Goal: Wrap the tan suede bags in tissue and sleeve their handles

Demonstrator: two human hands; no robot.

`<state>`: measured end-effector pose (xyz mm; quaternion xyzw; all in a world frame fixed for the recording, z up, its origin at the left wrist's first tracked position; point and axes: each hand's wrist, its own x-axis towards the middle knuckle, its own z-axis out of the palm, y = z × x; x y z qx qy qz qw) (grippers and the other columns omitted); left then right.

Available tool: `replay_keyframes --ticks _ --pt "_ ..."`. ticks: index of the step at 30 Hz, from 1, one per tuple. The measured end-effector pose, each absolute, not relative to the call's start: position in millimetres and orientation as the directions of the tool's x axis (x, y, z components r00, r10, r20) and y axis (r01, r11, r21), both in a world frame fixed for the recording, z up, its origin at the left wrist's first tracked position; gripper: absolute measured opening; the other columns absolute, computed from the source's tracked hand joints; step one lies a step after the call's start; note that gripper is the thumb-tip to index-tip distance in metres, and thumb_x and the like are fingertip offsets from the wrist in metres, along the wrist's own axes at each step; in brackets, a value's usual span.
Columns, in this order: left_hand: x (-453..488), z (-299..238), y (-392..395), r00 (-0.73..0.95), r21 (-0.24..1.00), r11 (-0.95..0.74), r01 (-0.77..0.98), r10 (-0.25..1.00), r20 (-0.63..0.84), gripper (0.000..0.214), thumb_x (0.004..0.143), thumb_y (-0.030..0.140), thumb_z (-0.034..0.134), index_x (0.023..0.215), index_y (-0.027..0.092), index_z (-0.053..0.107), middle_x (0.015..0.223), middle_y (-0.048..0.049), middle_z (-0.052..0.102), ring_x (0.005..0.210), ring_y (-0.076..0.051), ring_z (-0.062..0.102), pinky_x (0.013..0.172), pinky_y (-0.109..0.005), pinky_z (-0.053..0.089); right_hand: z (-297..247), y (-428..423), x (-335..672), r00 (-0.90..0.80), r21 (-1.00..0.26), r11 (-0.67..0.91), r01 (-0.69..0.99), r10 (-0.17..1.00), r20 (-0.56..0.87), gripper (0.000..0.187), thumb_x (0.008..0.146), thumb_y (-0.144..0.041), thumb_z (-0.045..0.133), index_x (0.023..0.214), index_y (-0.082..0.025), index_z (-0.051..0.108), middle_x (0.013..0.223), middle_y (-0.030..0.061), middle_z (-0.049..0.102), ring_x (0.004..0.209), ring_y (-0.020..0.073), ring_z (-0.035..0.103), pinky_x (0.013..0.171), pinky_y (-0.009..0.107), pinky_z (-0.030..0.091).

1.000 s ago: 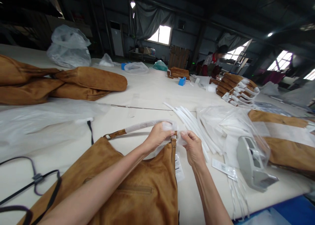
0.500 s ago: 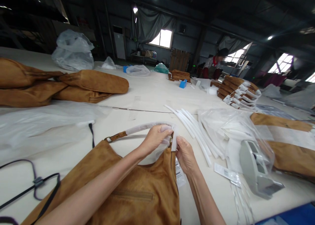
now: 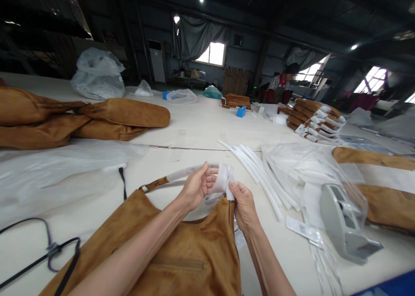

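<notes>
A brown handbag (image 3: 181, 244) lies on the table in front of me, with a zip pocket across its face. Its strap is covered in a thin white wrap (image 3: 223, 179), and a loose flap of that wrap stands out at the strap's right end. My right hand (image 3: 244, 201) pinches the wrap there, thumb on top, just above the bag's right corner. Beside the flap, my left hand (image 3: 197, 187) has its fingers loosely apart, with the fingertips partly hidden behind the wrap. At the strap's left end, a bare brown tab (image 3: 155, 184) with a metal ring shows.
White foam tubes (image 3: 256, 170) lie right of the bag, near a grey tape dispenser (image 3: 345, 227) and paper tags (image 3: 303, 230). Brown bags (image 3: 126, 112) lie at the left, and a stack of them (image 3: 313, 121) sits farther right. A black cord (image 3: 52, 249) lies at the left. A person (image 3: 279, 86) is in the background.
My left hand has come off the strap's right end and its fingers have opened. A flap of the wrap now stands out between my hands. My right hand keeps its pinch.
</notes>
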<state>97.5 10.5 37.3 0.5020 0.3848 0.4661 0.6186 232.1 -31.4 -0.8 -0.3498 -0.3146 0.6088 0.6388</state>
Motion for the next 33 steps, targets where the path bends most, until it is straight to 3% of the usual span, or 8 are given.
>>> replay_keyframes --ticks 2,5,13,21,25,33 --pt "98 30 7 0.303 0.947 0.136 -0.292 0.952 -0.043 0.042 0.077 0.055 0.065 0.086 0.013 0.069 0.074 -0.0074 0.068 0.065 -0.017 0.061 0.061 -0.027 0.05 -1 -32 229 0.069 -0.818 0.008 -0.575 0.997 -0.039 0.039 0.07 -0.051 0.083 0.076 -0.019 0.063 0.065 -0.0034 0.061 0.055 0.0115 0.048 0.055 0.024 0.038" --pt "104 24 -4 0.332 0.956 0.089 -0.28 0.943 0.009 0.034 0.071 0.045 0.076 0.084 0.014 0.072 0.079 -0.007 0.071 0.069 -0.018 0.06 0.063 -0.027 0.049 -3 -33 227 0.1 -0.818 0.011 -0.576 0.993 -0.056 0.04 0.068 -0.052 0.083 0.075 -0.019 0.061 0.061 -0.0049 0.057 0.053 0.011 0.044 0.052 0.024 0.034" --pt "118 18 -21 0.248 0.971 -0.002 -0.237 0.967 0.062 0.042 0.082 0.053 0.065 0.089 0.013 0.073 0.091 -0.0084 0.073 0.091 -0.026 0.062 0.085 -0.035 0.048 -5 -35 221 0.273 -0.918 0.117 -0.38 0.962 0.009 0.043 0.072 -0.059 0.077 0.071 -0.02 0.058 0.066 -0.0042 0.052 0.062 0.0125 0.043 0.058 0.025 0.036" --pt "126 18 -28 0.249 0.976 -0.181 -0.123 0.946 0.207 0.042 0.094 0.053 0.048 0.094 0.015 0.066 0.096 -0.007 0.068 0.091 -0.022 0.058 0.087 -0.031 0.045 -3 -41 216 0.408 -0.983 0.181 -0.028 0.9 0.154 0.032 0.085 -0.05 0.062 0.071 -0.022 0.054 0.068 -0.0036 0.052 0.066 0.0147 0.045 0.061 0.026 0.036" --pt "131 23 -30 0.268 0.977 -0.137 -0.162 0.947 0.177 0.033 0.092 0.048 0.054 0.086 0.016 0.06 0.085 -0.0029 0.06 0.083 -0.018 0.053 0.08 -0.028 0.044 -4 -42 215 0.465 -0.975 0.181 0.13 0.857 0.221 0.028 0.086 -0.042 0.054 0.067 -0.023 0.048 0.061 -0.0053 0.049 0.061 0.0142 0.041 0.058 0.026 0.033" --pt "140 20 -35 0.093 0.95 -0.044 -0.309 0.993 0.076 0.037 0.082 0.049 0.066 0.07 0.017 0.052 0.069 0.0023 0.047 0.066 -0.013 0.043 0.06 -0.022 0.037 -2 -49 212 0.417 -0.948 0.156 0.277 0.87 0.265 0.029 0.089 -0.044 0.048 0.069 -0.023 0.046 0.062 -0.0046 0.051 0.06 0.0147 0.044 0.058 0.027 0.036"
